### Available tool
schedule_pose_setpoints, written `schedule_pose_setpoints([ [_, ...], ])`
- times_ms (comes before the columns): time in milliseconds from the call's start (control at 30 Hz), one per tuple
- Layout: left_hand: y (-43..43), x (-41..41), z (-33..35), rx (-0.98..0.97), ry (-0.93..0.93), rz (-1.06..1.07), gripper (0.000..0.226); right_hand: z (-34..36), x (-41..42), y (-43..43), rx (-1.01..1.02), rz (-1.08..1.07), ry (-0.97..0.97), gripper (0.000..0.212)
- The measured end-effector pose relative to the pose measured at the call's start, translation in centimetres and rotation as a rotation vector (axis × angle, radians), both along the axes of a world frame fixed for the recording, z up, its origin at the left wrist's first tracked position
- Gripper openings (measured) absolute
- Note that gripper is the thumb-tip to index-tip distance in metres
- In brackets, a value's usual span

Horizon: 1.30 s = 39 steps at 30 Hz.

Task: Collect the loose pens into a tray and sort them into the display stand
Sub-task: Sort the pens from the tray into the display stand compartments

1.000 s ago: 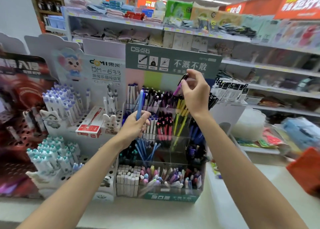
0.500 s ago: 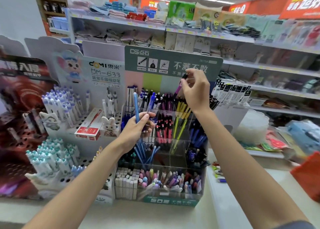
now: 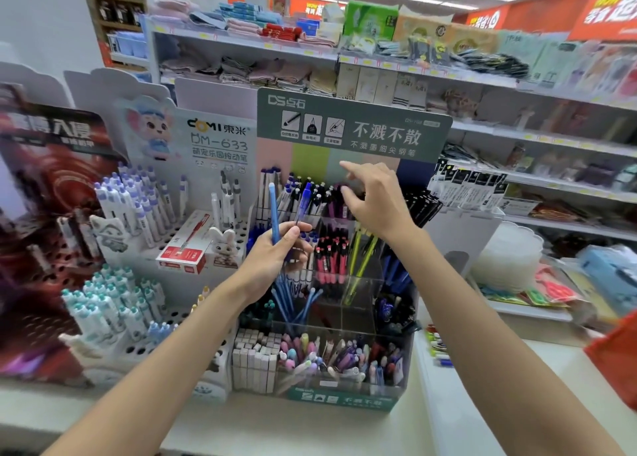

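Observation:
The tiered clear pen display stand (image 3: pixel 358 304) with a green header stands on the counter in front of me, its compartments full of pens sorted by colour. My left hand (image 3: pixel 272 262) grips two blue pens upright in front of the stand: a light blue stick pen (image 3: pixel 273 210) and a darker blue click pen (image 3: pixel 305 198). My right hand (image 3: pixel 375 200) hovers over the top row with fingers spread, holding nothing, just above the purple pens (image 3: pixel 336 207). No tray is in view.
A white peg display of white and lilac pens (image 3: pixel 138 214) with a red box (image 3: pixel 186 248) stands to the left, a dark red display (image 3: pixel 44 179) beyond it. A few loose pens (image 3: pixel 437 348) lie right of the stand. Stocked shelves run behind.
My right hand pinched a purple pen above the top row before; now its fingers are spread and the pen is gone from it. My left hand stays put with the blue pens.

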<state>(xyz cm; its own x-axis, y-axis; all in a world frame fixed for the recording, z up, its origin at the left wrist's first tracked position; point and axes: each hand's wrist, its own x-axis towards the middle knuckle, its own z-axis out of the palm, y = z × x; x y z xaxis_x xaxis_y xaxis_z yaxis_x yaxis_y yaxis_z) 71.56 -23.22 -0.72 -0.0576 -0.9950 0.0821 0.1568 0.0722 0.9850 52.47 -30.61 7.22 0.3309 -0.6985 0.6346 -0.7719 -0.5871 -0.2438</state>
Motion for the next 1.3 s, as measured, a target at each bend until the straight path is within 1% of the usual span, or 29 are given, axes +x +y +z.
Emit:
schedule_pose_setpoints([
  [67, 0.2, 0.2, 0.1, -0.007, -0.013, -0.019, 0.025, -0.2, 2.3, 1.8, 0.16, 0.159, -0.207, 0.047],
  [100, 0.4, 0.3, 0.1, -0.013, -0.023, -0.026, 0.025, -0.6, 3.4, 2.5, 0.252, 0.207, -0.254, 0.047],
  [133, 0.6, 0.5, 0.2, -0.02, -0.031, -0.024, 0.025, -1.0, 4.4, 3.0, 0.298, 0.232, -0.28, 0.044],
  [200, 1.0, 1.2, 0.3, -0.016, -0.036, -0.002, 0.025, -1.6, 5.8, 3.3, 0.318, 0.25, -0.376, 0.037],
  [300, 1.8, 3.6, 0.3, 0.0, -0.051, 0.043, 0.025, -1.1, 6.6, 3.2, 0.279, 0.232, -0.664, 0.027],
  [333, 2.1, 4.6, 0.0, 0.003, -0.066, 0.055, 0.025, -0.9, 6.7, 3.2, 0.242, 0.208, -0.709, 0.024],
  [367, 2.3, 5.6, -0.3, 0.006, -0.083, 0.069, 0.024, -0.8, 6.9, 3.0, 0.21, 0.189, -0.709, 0.022],
  [500, 3.1, 8.2, -1.1, 0.047, -0.151, 0.096, 0.017, -2.0, 8.7, 2.7, 0.166, 0.24, -0.529, 0.018],
  [567, 3.3, 8.6, -1.2, 0.067, -0.064, 0.042, 0.021, -3.1, 9.6, 2.5, 0.139, 0.24, -0.427, 0.021],
  [633, 3.8, 8.8, -1.0, 0.093, 0.058, -0.018, 0.018, -4.2, 10.1, 2.3, 0.132, 0.213, -0.35, 0.023],
  [700, 4.2, 9.0, -0.9, 0.088, 0.11, -0.047, 0.017, -5.2, 10.4, 2.1, 0.173, 0.191, -0.281, 0.019],
  [733, 4.3, 9.1, -1.0, 0.081, 0.113, -0.045, 0.018, -5.5, 10.4, 2.0, 0.197, 0.178, -0.254, 0.017],
  [833, 4.2, 9.5, -1.5, 0.076, 0.09, -0.021, 0.019, -5.4, 10.7, 1.6, 0.246, 0.15, -0.188, 0.022],
  [1000, 3.9, 9.8, -2.2, 0.09, 0.112, -0.026, 0.025, -5.3, 10.9, 1.5, 0.297, 0.118, -0.172, 0.022],
  [1100, 3.8, 9.5, -2.4, 0.098, 0.12, -0.029, 0.027, -4.9, 10.9, 1.5, 0.323, 0.103, -0.089, 0.022],
  [1233, 3.6, 8.8, -2.6, 0.098, 0.121, -0.048, 0.028, -5.4, 11.3, 2.1, 0.38, 0.141, 0.095, 0.019],
  [1300, 3.6, 8.6, -2.7, 0.093, 0.121, -0.054, 0.029, -5.5, 11.4, 2.0, 0.408, 0.143, 0.105, 0.02],
])
